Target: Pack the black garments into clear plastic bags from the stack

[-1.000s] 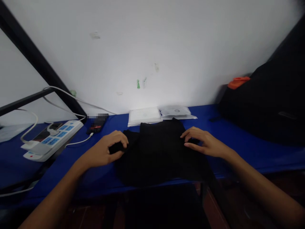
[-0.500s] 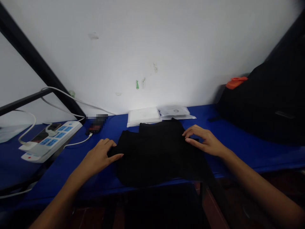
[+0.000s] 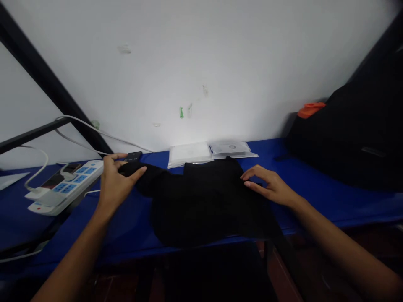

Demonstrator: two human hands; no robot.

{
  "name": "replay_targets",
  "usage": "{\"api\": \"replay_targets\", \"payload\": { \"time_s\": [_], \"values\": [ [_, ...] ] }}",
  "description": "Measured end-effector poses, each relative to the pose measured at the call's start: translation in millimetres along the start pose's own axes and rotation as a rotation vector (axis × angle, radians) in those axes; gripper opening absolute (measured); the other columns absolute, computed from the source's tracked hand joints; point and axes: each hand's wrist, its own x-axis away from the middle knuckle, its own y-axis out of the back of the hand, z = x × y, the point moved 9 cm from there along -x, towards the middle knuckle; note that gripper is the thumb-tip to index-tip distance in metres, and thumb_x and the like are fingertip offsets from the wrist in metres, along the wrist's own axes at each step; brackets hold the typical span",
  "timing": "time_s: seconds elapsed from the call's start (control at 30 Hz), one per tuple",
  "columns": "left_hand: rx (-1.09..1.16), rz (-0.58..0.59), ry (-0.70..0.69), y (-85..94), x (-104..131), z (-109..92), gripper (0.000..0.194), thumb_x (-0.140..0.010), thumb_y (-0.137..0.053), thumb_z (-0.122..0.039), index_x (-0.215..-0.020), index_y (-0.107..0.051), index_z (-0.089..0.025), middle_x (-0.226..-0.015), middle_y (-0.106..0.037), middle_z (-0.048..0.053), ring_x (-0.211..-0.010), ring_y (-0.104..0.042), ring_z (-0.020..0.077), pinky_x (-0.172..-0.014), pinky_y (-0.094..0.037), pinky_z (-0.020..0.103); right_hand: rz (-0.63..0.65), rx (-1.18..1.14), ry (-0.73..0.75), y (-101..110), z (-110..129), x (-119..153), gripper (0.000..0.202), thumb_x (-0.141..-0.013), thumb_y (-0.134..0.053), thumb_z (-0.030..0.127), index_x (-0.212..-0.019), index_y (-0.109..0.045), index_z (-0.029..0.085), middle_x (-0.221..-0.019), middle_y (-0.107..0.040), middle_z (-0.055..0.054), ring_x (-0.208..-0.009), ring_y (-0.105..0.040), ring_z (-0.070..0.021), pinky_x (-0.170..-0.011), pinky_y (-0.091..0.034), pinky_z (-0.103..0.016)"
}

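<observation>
A black shirt [image 3: 201,205] lies spread on the blue tabletop, its lower edge reaching the table's front edge. My left hand [image 3: 116,180] is closed on the end of the shirt's left sleeve [image 3: 146,176], which stretches out to the upper left. My right hand [image 3: 267,184] rests at the shirt's right shoulder, thumb and fingers closed on the cloth there. Folds in the dark fabric are hard to make out.
White flat packets [image 3: 190,154] and a clear plastic pouch [image 3: 233,147] lie against the wall. A phone [image 3: 134,156] sits behind my left hand. To the left is a power strip [image 3: 74,180] with white cables. A large black bag [image 3: 352,138] stands on the right.
My left hand has moved up and left, drawing the sleeve out from the shirt's body and now partly covering the phone. My right hand has stayed in place.
</observation>
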Motion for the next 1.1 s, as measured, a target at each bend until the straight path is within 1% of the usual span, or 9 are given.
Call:
{"api": "replay_targets", "payload": {
  "time_s": [0.1, 0.23, 0.3, 0.37, 0.47, 0.6, 0.77, 0.97, 1.1],
  "values": [
    [0.062, 0.084, -0.195, -28.3, 14, -41, 0.062, -0.078, -0.073, -0.041, -0.129, -0.040, -0.027, -0.108, -0.062, 0.006, -0.097, -0.064, 0.0231, -0.088, -0.055, 0.041, 0.018, 0.008, -0.005, -3, -1, 0, 0.020, -0.093, -0.056, 0.040, -0.105, -0.063, 0.026, -0.105, -0.068, -0.006, -0.101, -0.063, -0.0235, -0.087, -0.053, -0.042],
    [-0.015, 0.613, -0.372, -94.9, 61, -75, 0.063, -0.085, -0.066, -0.039, -0.138, -0.036, -0.025, -0.119, -0.064, 0.008, -0.105, -0.064, 0.0242, -0.094, -0.052, 0.044, 0.035, 0.011, -0.021, -4, -5, 2, 0.019, -0.094, -0.056, 0.040, -0.105, -0.063, 0.026, -0.105, -0.067, -0.006, -0.101, -0.062, -0.0230, -0.087, -0.052, -0.042],
    [-0.027, 0.741, -0.388, -104.5, 77, -78, 0.062, -0.090, -0.060, -0.041, -0.143, -0.032, -0.027, -0.128, -0.061, 0.010, -0.114, -0.061, 0.0260, -0.098, -0.050, 0.046, 0.051, 0.016, -0.028, -5, -6, 2, 0.020, -0.094, -0.056, 0.041, -0.105, -0.063, 0.026, -0.105, -0.067, -0.006, -0.100, -0.062, -0.0228, -0.087, -0.052, -0.041],
    [0.050, 0.708, -0.369, -95.8, 77, -77, 0.053, -0.095, -0.052, -0.040, -0.143, -0.034, -0.026, -0.132, -0.059, 0.010, -0.119, -0.060, 0.0249, -0.103, -0.047, 0.045, 0.060, 0.015, -0.029, -6, -6, 3, 0.021, -0.094, -0.056, 0.042, -0.104, -0.063, 0.026, -0.105, -0.067, -0.006, -0.100, -0.062, -0.0226, -0.086, -0.052, -0.040],
    [0.166, 0.505, -0.300, -68.8, 61, -63, 0.042, -0.096, -0.050, -0.037, -0.134, -0.041, -0.023, -0.130, -0.059, 0.010, -0.116, -0.061, 0.0221, -0.106, -0.045, 0.043, 0.059, 0.010, -0.034, -6, -6, 3, 0.021, -0.094, -0.055, 0.042, -0.105, -0.063, 0.026, -0.105, -0.066, -0.006, -0.100, -0.062, -0.0226, -0.086, -0.052, -0.040],
    [-0.020, 0.297, -0.165, -48.0, 49, -22, 0.050, -0.085, -0.063, -0.050, -0.123, -0.047, -0.021, -0.122, -0.055, 0.010, -0.112, -0.058, 0.0254, -0.098, -0.049, 0.045, 0.063, 0.017, -0.025, -7, -5, 2, 0.021, -0.094, -0.055, 0.042, -0.104, -0.063, 0.026, -0.105, -0.067, -0.006, -0.099, -0.062, -0.0225, -0.085, -0.052, -0.039],
    [-0.256, 0.480, -0.131, -69.4, 59, 8, 0.053, -0.079, -0.060, -0.069, -0.097, -0.057, -0.020, -0.115, -0.054, 0.009, -0.116, -0.051, 0.0303, -0.102, -0.042, 0.050, 0.090, 0.027, -0.014, -12, -5, 2, 0.019, -0.094, -0.055, 0.040, -0.104, -0.063, 0.025, -0.104, -0.067, -0.006, -0.098, -0.062, -0.0213, -0.085, -0.051, -0.038],
    [-0.368, 0.542, -0.170, -86.9, 61, 2, 0.065, -0.078, -0.053, -0.076, -0.104, -0.063, -0.017, -0.123, -0.054, 0.013, -0.120, -0.046, 0.0346, -0.104, -0.040, 0.051, 0.106, 0.023, -0.017, -14, -6, 2, 0.020, -0.094, -0.055, 0.040, -0.103, -0.063, 0.024, -0.103, -0.066, -0.005, -0.098, -0.062, -0.0210, -0.085, -0.050, -0.038],
    [-0.365, 0.491, -0.190, -82.9, 50, -2, 0.061, -0.078, -0.055, -0.072, -0.100, -0.065, -0.016, -0.120, -0.057, 0.013, -0.117, -0.049, 0.0345, -0.102, -0.042, 0.051, 0.098, 0.023, -0.015, -12, -5, 3, 0.020, -0.094, -0.055, 0.040, -0.102, -0.063, 0.024, -0.102, -0.066, -0.006, -0.097, -0.062, -0.0209, -0.085, -0.050, -0.037]
  ]
}}
